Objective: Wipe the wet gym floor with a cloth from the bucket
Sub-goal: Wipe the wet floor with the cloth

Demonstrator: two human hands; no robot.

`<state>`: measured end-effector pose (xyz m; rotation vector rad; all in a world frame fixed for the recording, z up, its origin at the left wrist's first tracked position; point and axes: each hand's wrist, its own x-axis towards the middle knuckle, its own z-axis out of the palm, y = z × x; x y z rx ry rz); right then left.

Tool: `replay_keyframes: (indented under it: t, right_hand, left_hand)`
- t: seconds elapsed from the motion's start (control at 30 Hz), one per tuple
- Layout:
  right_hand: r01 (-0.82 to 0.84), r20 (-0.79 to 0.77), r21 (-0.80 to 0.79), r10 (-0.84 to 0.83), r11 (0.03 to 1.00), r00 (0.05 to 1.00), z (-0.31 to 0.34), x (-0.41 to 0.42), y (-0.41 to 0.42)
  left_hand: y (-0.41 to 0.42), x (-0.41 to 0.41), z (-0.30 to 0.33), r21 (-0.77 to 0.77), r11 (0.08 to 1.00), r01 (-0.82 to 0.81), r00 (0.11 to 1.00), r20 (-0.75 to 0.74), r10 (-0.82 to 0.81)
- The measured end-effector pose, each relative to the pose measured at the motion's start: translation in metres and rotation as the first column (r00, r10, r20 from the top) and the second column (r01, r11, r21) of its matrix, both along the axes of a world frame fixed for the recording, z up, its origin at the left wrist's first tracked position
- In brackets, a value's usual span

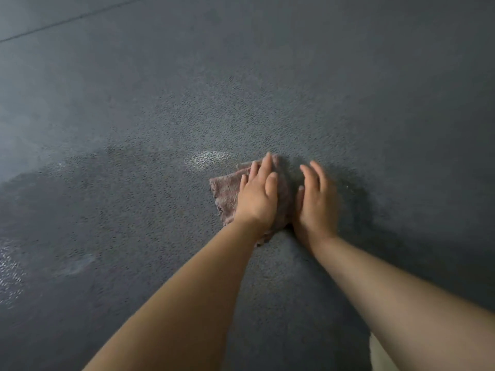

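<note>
The cloth (227,192) is a dusty pink, fuzzy rag, rumpled and lying flat on the dark speckled gym floor (348,89). The left hand (258,195) presses down on it, fingers stretched out flat, gripping nothing. The right hand (316,200) sits just beside it at the cloth's right edge, fingers likewise extended. A wet patch (207,159) glints just beyond the cloth.

The floor (348,89) is dark slate grey with a fine speckled pattern, darker in patches at the left and pale white where it glints. The cloth (227,191) is a dusty mauve-pink, plain and unpatterned.
</note>
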<state>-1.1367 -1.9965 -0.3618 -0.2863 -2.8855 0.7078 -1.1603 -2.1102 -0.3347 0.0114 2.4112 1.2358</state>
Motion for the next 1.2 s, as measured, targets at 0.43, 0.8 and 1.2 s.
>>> replay_keyframes:
  t: [0.43,0.8,1.2]
  right_hand:
    - [-0.666,0.509,0.159,0.518,0.729,0.688,0.014,-0.054,-0.122]
    - [-0.667,0.465,0.267,0.513,0.696,0.722,0.005,-0.105,-0.098]
    - [0.009,0.537,0.31,-0.183,0.951,0.823,0.01,-0.109,0.014]
  left_hand:
    - [-0.1,0.033,0.019,-0.622,0.779,0.082,0.948,0.29,0.131]
    - [-0.097,0.032,0.013,-0.674,0.728,0.123,0.957,0.276,0.094]
    - [-0.097,0.032,0.013,-0.631,0.772,0.072,0.962,0.247,0.112]
